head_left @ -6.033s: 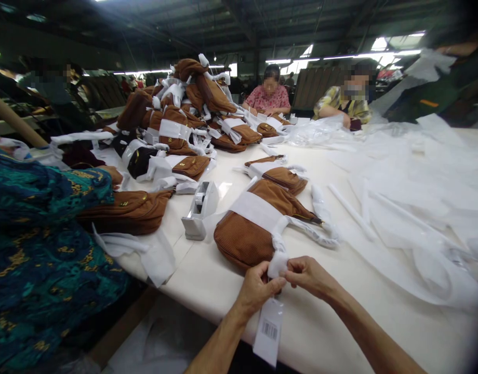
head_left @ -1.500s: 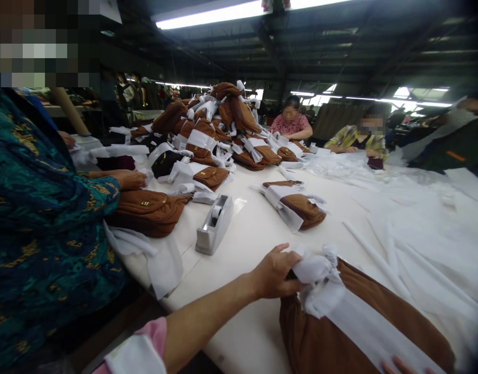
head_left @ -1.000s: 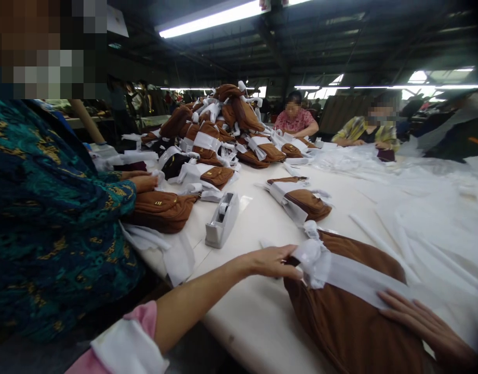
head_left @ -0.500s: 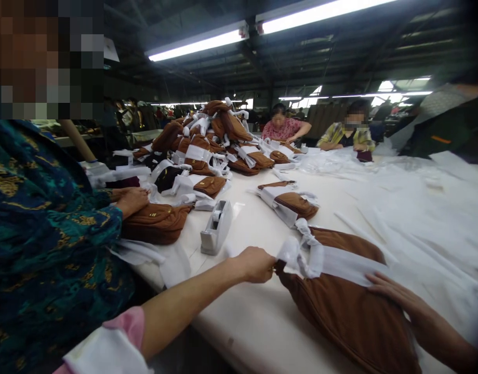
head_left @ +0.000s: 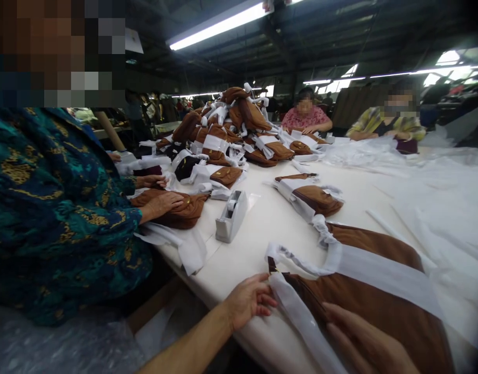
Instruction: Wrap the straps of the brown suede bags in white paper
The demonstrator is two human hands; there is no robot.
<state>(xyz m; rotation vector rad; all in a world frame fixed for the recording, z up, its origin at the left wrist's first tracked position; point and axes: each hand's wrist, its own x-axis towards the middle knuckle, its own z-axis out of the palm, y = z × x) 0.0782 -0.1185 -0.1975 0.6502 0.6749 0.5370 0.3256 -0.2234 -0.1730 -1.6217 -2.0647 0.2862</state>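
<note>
A large brown bag [head_left: 375,291] lies on the white table in front of me, with a pale wrapping band [head_left: 387,270] across it. Its handle [head_left: 297,259], wrapped in white, loops out at the left end. Beside that end is my left hand [head_left: 250,301], fingers apart and holding nothing, the tips close to a white strip [head_left: 301,317] along the bag's near edge. My right hand [head_left: 363,337] rests over the bag's near side with fingers stretched out; its fingertips lie by the strip.
A grey tape dispenser [head_left: 231,218] stands left of centre. Behind my bag lies a smaller wrapped brown bag [head_left: 315,197]. Farther back rises a heap of brown bags [head_left: 223,130]. A co-worker in a patterned teal top [head_left: 67,208] handles another bag [head_left: 192,210]. Thin white sheets [head_left: 449,208] cover the right.
My left hand has let go of the bag's end and opened. My right hand has moved from the band to the near edge. A white strip now lies along that edge.
</note>
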